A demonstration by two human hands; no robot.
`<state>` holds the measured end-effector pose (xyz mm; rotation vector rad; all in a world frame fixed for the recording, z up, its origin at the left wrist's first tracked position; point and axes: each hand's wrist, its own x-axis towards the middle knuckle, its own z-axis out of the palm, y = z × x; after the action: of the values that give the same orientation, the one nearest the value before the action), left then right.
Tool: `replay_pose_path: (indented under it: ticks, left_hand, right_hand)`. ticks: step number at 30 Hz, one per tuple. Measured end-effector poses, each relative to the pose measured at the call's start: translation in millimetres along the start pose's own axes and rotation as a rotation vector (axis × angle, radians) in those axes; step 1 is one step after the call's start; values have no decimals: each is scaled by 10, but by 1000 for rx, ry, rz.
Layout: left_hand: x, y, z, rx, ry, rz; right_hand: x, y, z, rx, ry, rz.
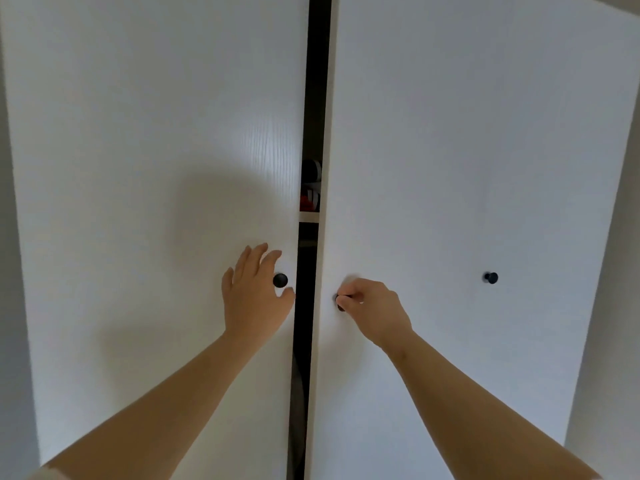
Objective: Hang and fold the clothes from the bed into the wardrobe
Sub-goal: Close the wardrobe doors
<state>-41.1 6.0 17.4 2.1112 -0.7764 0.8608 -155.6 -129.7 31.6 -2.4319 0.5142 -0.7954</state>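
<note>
White laminate filled the head view: the wardrobe point(433, 81) stood right in front of me, its left door point(138, 133) and right door point(450, 341) parted by a narrow dark gap point(317, 81).

My left hand point(254, 296) was spread and relaxed, with the forefinger above and the thumb below the left knob point(280, 280), gripping nothing. My right hand point(372, 306) had its fingers curled round the right knob point(339, 302), pinching it.

I judged this the opening step, before any hanging or folding. The next move called for my left hand to close on its knob and for both doors to swing out toward me, so I would need to give them room.

By my count there were two hands, two doors and three black knobs, the third knob point(490, 277) well off to the right and untouched. Through the gap I saw one shelf point(309, 217) with a few stacked items point(310, 195) on it, too narrow a glimpse to count. No bed and no clothes from it were in view.
</note>
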Motion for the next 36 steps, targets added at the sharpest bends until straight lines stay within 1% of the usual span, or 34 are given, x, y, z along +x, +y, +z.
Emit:
replay_pose_path:
  ticks: [2,3,7,11,15,18,22,24,29,36]
  left_hand:
    - [100,-117,126,167,-107,-8]
    - [142,-168,191,227,-128,4]
    - [278,-326,414,370,-114,72]
    - [377,-454,572,377,-121,114]
    - [363,-505,651,367,-32,178]
    - [366,-540,699,417,26,211]
    - [410,-605,764,469,132,229]
    - [423,-623,778,475,158,235]
    - [411,-619,780,492,143,218]
    - [377,-590,697,501,25,219]
  right_hand:
    - [117,-28,94,-57,15,5]
    - [174,-41,143,-85,22,11]
    - [396,-90,331,-163,46,43]
    - [580,-113,452,-199,84,50]
    - [729,-119,552,-215,102,55]
    - [812,-122,612,-229,107,46]
    - [898,-121,632,-215,102,39]
    - [928,-124,616,-194,98,43]
    - [912,-104,651,-165,111,45]
    - [857,-52,749,-111,134,52]
